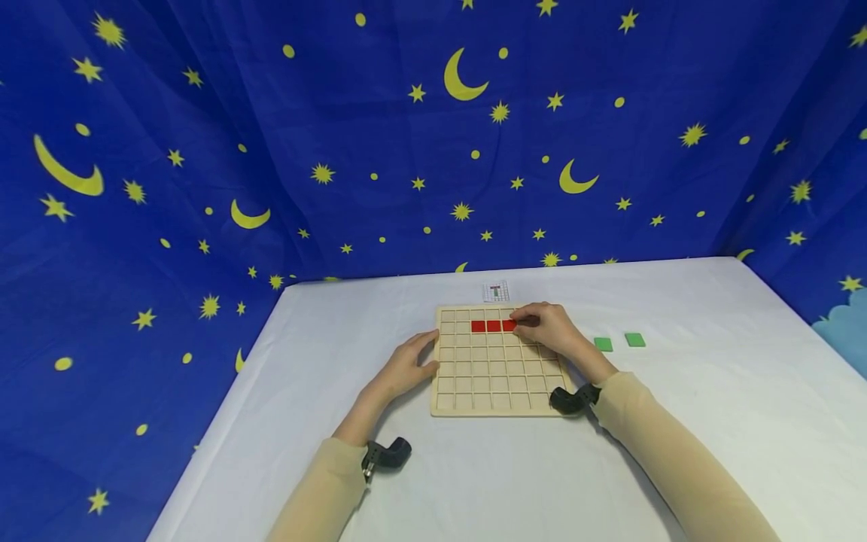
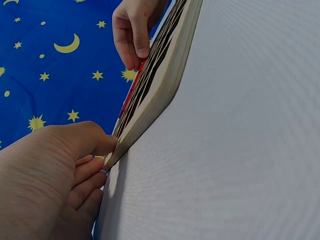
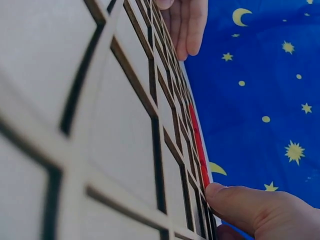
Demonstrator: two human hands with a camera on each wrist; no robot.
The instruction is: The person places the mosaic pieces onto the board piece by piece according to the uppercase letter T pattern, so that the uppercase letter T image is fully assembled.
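A square wooden grid board (image 1: 474, 412) lies on the table. In one of its upper rows sit red square tiles (image 1: 493, 326), side by side. My right hand (image 1: 552, 329) is over the board's upper right part, thumb and fingertips pinching the rightmost red tile, which they partly cover. In the right wrist view the thumb (image 3: 235, 200) meets the end of the red row (image 3: 198, 142). My left hand (image 1: 406, 365) rests at the board's left edge, with thumb and fingers spread apart against it. The left wrist view shows that thumb tip touching the board's rim (image 2: 150, 117).
Two green square tiles (image 1: 603, 344) (image 1: 634, 339) lie on the white-covered table (image 1: 271, 421) right of the board. A small printed grid card (image 1: 496, 291) with a coloured T shape lies behind it. A blue curtain (image 1: 406, 135) with stars and moons surrounds the table's back and sides.
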